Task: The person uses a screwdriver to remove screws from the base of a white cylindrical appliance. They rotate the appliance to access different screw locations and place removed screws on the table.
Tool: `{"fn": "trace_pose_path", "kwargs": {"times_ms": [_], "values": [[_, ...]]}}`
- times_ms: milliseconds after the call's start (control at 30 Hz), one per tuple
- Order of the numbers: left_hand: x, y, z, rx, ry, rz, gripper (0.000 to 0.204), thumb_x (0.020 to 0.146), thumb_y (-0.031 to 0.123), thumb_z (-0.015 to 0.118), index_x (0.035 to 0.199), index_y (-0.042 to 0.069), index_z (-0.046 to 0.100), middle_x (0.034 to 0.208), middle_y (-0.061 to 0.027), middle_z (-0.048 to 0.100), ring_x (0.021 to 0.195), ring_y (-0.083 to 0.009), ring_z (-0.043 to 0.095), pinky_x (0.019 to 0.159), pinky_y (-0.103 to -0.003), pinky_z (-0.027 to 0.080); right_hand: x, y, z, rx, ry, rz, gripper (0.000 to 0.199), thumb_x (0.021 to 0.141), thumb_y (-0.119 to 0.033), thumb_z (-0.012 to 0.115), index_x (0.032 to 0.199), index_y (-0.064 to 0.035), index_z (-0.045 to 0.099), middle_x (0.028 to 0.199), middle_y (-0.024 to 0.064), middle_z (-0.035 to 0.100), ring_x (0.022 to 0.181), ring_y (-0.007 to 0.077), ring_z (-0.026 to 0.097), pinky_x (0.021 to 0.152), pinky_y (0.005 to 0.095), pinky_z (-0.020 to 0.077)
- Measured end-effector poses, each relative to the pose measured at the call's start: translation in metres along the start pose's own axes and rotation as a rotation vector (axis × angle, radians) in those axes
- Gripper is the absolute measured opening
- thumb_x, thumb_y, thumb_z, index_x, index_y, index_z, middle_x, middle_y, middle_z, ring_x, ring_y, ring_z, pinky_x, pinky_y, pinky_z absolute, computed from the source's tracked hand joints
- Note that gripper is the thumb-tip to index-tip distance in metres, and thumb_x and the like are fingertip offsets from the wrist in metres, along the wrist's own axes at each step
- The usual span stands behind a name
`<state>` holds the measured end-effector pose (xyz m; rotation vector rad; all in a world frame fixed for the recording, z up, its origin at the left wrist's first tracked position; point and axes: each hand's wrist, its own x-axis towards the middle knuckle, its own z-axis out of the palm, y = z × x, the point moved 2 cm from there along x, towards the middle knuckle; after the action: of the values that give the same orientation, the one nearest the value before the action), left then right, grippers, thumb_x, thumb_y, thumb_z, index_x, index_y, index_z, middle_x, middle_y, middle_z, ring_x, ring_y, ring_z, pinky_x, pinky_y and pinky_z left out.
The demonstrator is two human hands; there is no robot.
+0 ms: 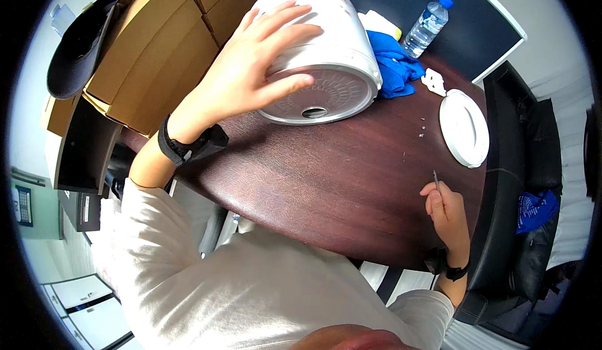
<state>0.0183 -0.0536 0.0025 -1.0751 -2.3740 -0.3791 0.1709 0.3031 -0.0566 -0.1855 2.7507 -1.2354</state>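
A white plastic bucket lies on its side on the dark wooden table, its round end facing me. A hole shows low in that end. My left hand rests on the bucket with its fingers spread, gripping nothing. At the table's right side, my right hand is closed around a thin, pointed metal tool; most of it is hidden in the fingers. Just beyond this hand lies a white plastic ring, like a lid with a wide recess.
Cardboard boxes with a black cap stand at the left. Behind the bucket's right side are a blue cloth, a water bottle and a small white plastic piece. White crumbs dot the table. A black sofa stands at the right.
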Motion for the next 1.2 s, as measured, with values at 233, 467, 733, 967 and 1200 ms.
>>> {"fn": "trace_pose_path", "kwargs": {"times_ms": [233, 467, 733, 967, 1200], "values": [[-0.044, -0.023, 0.031, -0.26, 0.088, -0.156, 0.086, 0.073, 0.037, 0.079, 0.145, 0.014, 0.038, 0.153, -0.0203, 0.024, 0.141, -0.0395, 0.024, 0.113, -0.049, 0.025, 0.0, 0.004, -0.001, -0.032, 0.005, 0.028, 0.022, 0.1, -0.015, 0.044, 0.091, 0.0, 0.058, 0.056, 0.0039, 0.046, 0.049, 0.0111, 0.043, 0.048, 0.0276, 0.0331], [-0.028, -0.014, 0.037, -0.283, 0.1, -0.095, 0.073, 0.084, 0.031, 0.07, 0.146, 0.016, 0.036, 0.154, -0.0201, 0.023, 0.142, -0.0453, 0.018, 0.112, -0.054, 0.024, 0.006, 0.001, 0.004, -0.03, -0.043, 0.034, 0.023, 0.1, -0.015, 0.044, 0.091, 0.0002, 0.058, 0.055, 0.0034, 0.045, 0.047, 0.0105, 0.042, 0.048, 0.0271, 0.0327], [0.013, 0.007, 0.032, -0.079, 0.042, -0.057, 0.067, 0.083, 0.035, 0.068, 0.142, 0.016, 0.044, 0.151, -0.0195, 0.03, 0.14, -0.044, 0.023, 0.113, -0.052, 0.026, 0.038, -0.016, 0.028, 0.419, -0.1, 0.144, 0.034, 0.104, -0.025, 0.036, 0.079, -0.0055, 0.05, 0.054, -0.0044, 0.04, 0.045, 0.0059, 0.038, 0.044, 0.0226, 0.0305], [0.041, -0.003, 0.028, -0.106, 0.039, 0.242, 0.071, 0.068, 0.028, 0.06, 0.138, 0.018, 0.05, 0.147, -0.0169, 0.039, 0.137, -0.042, 0.032, 0.114, -0.057, 0.016, 0.082, -0.059, 0.051, 0.75, -0.319, 0.076, 0.042, 0.105, -0.034, 0.032, 0.079, -0.0058, 0.046, 0.054, -0.0054, 0.033, 0.044, 0.005, 0.033, 0.043, 0.0212, 0.0304], [0.054, 0.001, 0.037, -0.087, -0.019, 0.246, 0.07, 0.064, 0.023, 0.056, 0.134, 0.017, 0.052, 0.141, -0.0159, 0.046, 0.136, -0.0371, 0.035, 0.11, -0.063, 0.019, 0.095, -0.073, 0.054, 0.691, -0.316, 0.03, 0.043, 0.105, -0.036, 0.032, 0.079, -0.0053, 0.047, 0.054, -0.0058, 0.034, 0.045, 0.0046, 0.033, 0.043, 0.0209, 0.03]]}}
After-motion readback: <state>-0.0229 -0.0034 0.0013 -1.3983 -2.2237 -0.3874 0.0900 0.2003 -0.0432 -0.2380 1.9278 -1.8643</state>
